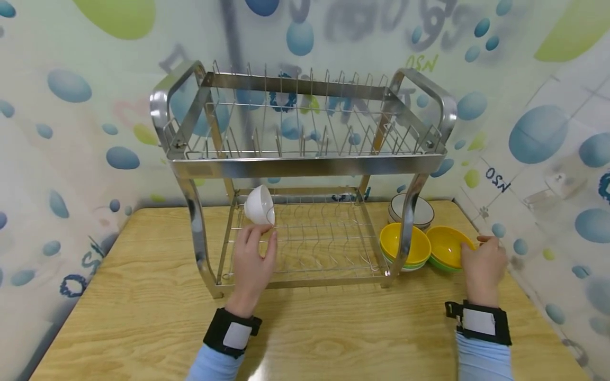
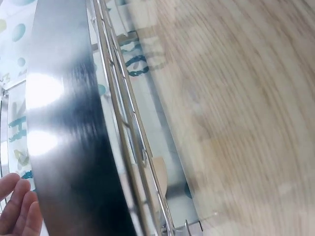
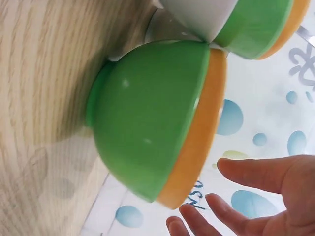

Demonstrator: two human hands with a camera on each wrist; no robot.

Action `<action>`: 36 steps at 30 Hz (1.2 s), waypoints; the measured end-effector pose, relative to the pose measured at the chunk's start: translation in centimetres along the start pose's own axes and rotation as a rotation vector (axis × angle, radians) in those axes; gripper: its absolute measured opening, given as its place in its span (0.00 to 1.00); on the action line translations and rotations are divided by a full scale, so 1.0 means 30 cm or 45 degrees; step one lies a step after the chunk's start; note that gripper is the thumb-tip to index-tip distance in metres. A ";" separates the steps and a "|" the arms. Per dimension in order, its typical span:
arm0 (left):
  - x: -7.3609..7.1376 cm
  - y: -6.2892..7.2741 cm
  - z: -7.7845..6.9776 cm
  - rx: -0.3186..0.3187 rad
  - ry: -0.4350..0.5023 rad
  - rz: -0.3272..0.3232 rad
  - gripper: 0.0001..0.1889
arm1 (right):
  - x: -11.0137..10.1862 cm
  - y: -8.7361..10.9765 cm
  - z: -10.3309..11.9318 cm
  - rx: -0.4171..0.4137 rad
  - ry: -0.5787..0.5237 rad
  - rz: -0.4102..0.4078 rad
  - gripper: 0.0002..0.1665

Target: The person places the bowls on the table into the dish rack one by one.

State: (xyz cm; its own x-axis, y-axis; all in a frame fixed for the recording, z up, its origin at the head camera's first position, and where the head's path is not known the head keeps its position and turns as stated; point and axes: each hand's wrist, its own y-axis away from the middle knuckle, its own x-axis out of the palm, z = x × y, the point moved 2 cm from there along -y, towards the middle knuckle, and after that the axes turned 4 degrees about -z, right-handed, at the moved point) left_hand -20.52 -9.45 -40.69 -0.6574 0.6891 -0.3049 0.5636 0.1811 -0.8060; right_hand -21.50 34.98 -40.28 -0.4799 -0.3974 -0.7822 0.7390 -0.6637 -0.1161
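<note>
The white bowl (image 1: pixel 259 205) tilts on the rack (image 1: pixel 305 284)'s lower tier, toward the desk (image 1: pixel 305 328)'s back edge; the left hand (image 1: pixel 252 259)'s fingers meet its rim, grip unclear. The right hand (image 1: pixel 485 267)'s parted, empty fingers are beside a yellow bowl (image 1: pixel 445 244).

- White bowl (image 1: pixel 259 205), left of centre
- Yellow bowls (image 1: pixel 446 246), right of centre
- Green bowls (image 3: pixel 142 118) beneath them
- Table (image 1: pixel 343 333): tan woodgrain
- Wall (image 1: pixel 28 159): white, blue and green ovals

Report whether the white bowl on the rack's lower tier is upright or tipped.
Tipped. In the head view, the white bowl sits on its side, its rim facing sideways rather than up.
</note>
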 end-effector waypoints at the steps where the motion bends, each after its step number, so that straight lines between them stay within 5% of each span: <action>1: -0.004 0.001 0.004 -0.001 0.001 -0.005 0.08 | 0.002 -0.006 -0.010 0.009 0.017 0.015 0.31; 10: -0.038 0.010 0.035 -0.035 -0.057 0.020 0.09 | 0.019 -0.041 -0.049 0.097 0.185 0.165 0.34; 36: -0.088 0.011 0.084 -0.089 -0.114 0.006 0.09 | 0.038 -0.074 -0.113 0.052 0.090 0.224 0.24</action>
State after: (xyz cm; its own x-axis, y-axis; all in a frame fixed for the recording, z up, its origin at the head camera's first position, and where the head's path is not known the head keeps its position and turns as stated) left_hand -19.85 -12.99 -41.43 -0.6949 0.6253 -0.3550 0.5982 0.2287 -0.7681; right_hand -22.08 38.16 -43.00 -0.3095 -0.4651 -0.8294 0.7882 -0.6134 0.0499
